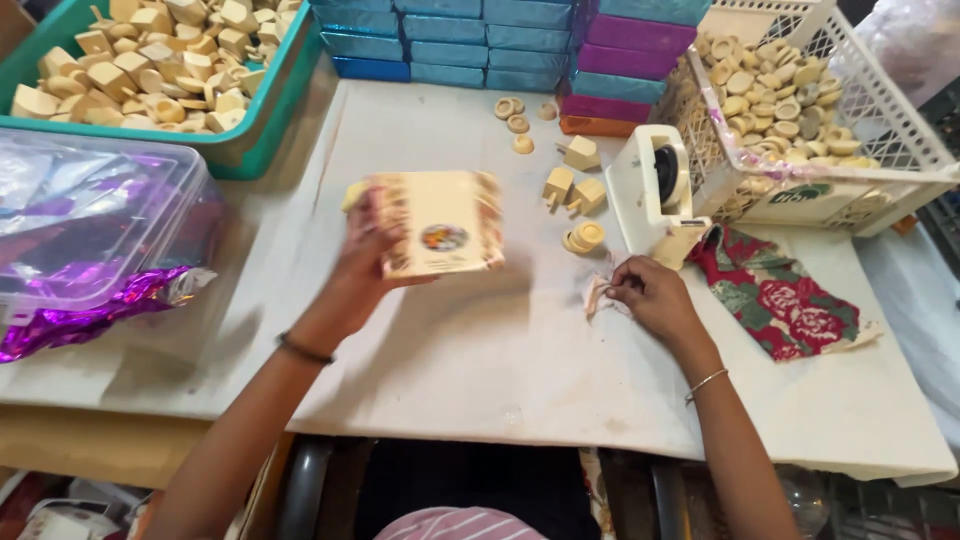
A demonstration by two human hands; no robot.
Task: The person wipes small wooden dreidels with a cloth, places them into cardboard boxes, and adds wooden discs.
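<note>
**Box in the left hand, scrap under the right**

We see a pale work table with its near edge running just above the person's lap. Far left sits a green crate heaped with small wooden pieces; near left, a clear plastic tub with purple foil spilling from under it. Along the far edge stand stacked blue and purple boxes, and at far right a white lattice basket holds wooden rings. The middle of the table, near the person, lies open, with free room between the two arms.

The left hand is raised above the table, wrist bent back, fingers closed on the left side of a cream printed box, which is blurred, so its details are uncertain. The right hand rests on the table, fingertips pinched together on a small pale scrap, just near a white tape dispenser. A red floral cloth lies to its right. Loose wooden pieces lie beyond the box.
</note>
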